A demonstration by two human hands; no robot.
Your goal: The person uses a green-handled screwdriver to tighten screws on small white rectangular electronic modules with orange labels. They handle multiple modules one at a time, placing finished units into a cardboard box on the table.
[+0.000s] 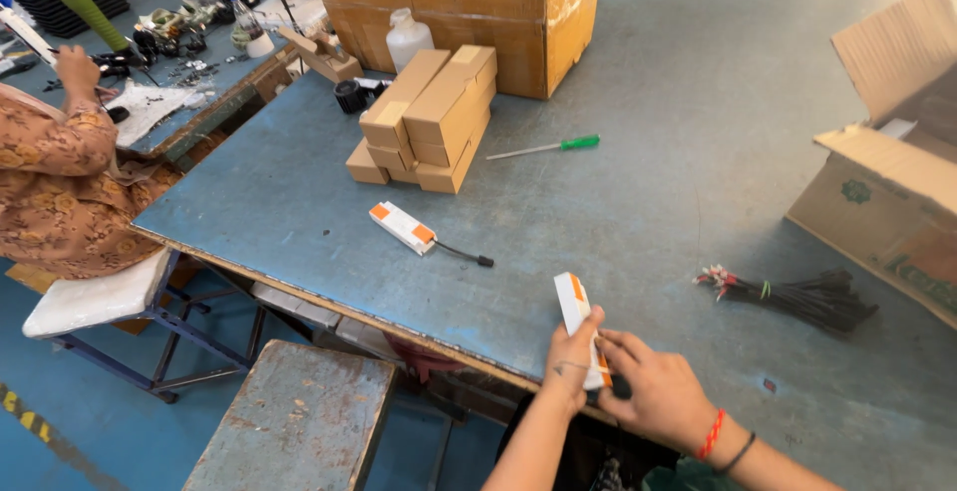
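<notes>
— Where is the small white rectangular plastic unit with orange end strips (575, 318) compared with the hands?

— Right at the near edge of the blue-grey worktable (698, 132), standing on end and tilted a little. The left hand (571, 359) is closed around its lower part, thumb up along the near face. The right hand (653, 391) sits just beside it on the other side, fingers curled toward the unit's lower end and touching it — how firmly it grips, I cannot tell. That wrist has a red thread and a dark band on it.

— Anything like it nearby?

— A second white unit with orange ends (403, 227) lies flat on the table, further in and to the left, with a short black lead (465, 254) running from one end. It is well apart from both hands.

— And the rest of the table?

— A stack of long plain cardboard boxes (431, 117) stands behind that second unit, with a large brown carton (469, 2) and a white plastic bottle (407, 38) beyond. A green-handled screwdriver (550, 147) lies to the right of the stack. A bundle of black wires with red-and-white tips (797, 295) lies to the right of the hands, near an open cardboard box (887, 192).

— Anyone else?

— A person in a patterned brown sleeve (45, 187) sits at the far left, at another bench. A worn blue-grey stool (299, 416) stands below the table edge.
</notes>
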